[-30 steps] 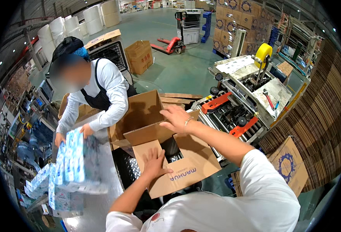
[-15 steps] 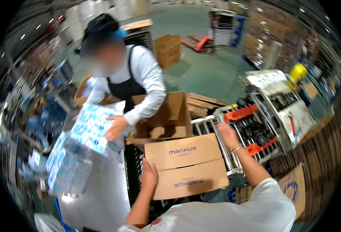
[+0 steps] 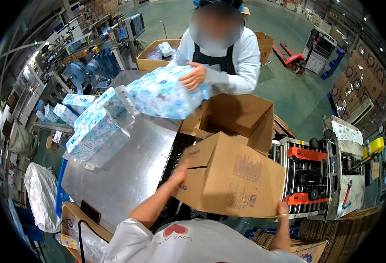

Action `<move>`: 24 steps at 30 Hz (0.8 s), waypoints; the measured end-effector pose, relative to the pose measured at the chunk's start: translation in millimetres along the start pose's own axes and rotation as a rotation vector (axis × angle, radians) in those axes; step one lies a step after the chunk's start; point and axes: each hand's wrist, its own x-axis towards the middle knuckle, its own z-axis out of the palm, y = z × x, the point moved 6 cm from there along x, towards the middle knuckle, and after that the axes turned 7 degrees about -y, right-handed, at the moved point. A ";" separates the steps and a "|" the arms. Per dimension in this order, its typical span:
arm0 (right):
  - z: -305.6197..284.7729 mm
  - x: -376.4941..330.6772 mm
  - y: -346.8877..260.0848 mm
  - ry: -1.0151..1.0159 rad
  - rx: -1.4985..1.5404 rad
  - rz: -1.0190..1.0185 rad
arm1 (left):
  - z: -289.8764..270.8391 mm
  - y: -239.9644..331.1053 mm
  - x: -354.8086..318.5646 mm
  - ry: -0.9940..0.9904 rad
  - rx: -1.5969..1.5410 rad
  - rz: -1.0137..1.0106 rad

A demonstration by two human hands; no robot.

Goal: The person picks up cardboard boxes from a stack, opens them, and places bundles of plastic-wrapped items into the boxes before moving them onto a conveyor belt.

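Note:
A closed brown cardboard box (image 3: 241, 179) is tilted up in front of me, its printed side toward me. My left hand (image 3: 182, 173) grips its left end, the fingers partly hidden and slightly blurred. At the lower right corner my right hand (image 3: 283, 208) holds the box, with some fingers out of sight behind it. Just beyond stands an open cardboard box (image 3: 250, 114) with its flaps up. Across from me, a co-worker's hand (image 3: 193, 76) lies on a large blue-and-white floral plastic-wrapped pack (image 3: 162, 93), which the co-worker carries toward the open box.
More floral packs (image 3: 97, 127) sit on the metal table (image 3: 136, 175) at my left. A roller conveyor (image 3: 306, 175) with orange parts lies to the right. Near the table's front are a phone (image 3: 90, 211) and a box of plastic wrap (image 3: 77, 228). Flattened cartons (image 3: 328, 232) stand at lower right.
The cardboard box has turned and tilted, showing a different side. My right hand has come from over the rollers onto its corner. The co-worker has lifted the floral pack off the table, rightward.

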 end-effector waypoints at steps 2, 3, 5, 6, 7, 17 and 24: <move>-1.4 -76.9 -116.5 -0.300 0.162 -0.306 | 55.9 13.8 -3.7 -0.324 -0.458 -0.024; 30.2 -136.0 -197.4 -0.363 0.189 -0.299 | 65.2 25.5 -13.9 -0.378 -0.625 -0.129; 77.9 -181.4 -257.6 -0.419 0.175 -0.374 | 52.7 32.1 -2.3 -0.430 -0.404 0.021; 114.5 -191.4 -267.5 -0.479 0.119 -0.378 | 60.3 44.5 -8.2 -0.408 -0.548 -0.041; 157.3 -193.7 -261.5 -0.514 0.059 -0.236 | 66.8 63.6 -20.7 -0.432 -0.462 0.020; 199.9 -132.3 -290.6 0.391 -0.995 -0.687 | -60.5 135.0 4.6 -0.252 0.036 0.418; 203.6 -175.0 -301.1 0.501 -1.174 -0.740 | -43.3 173.7 46.1 0.102 0.703 0.495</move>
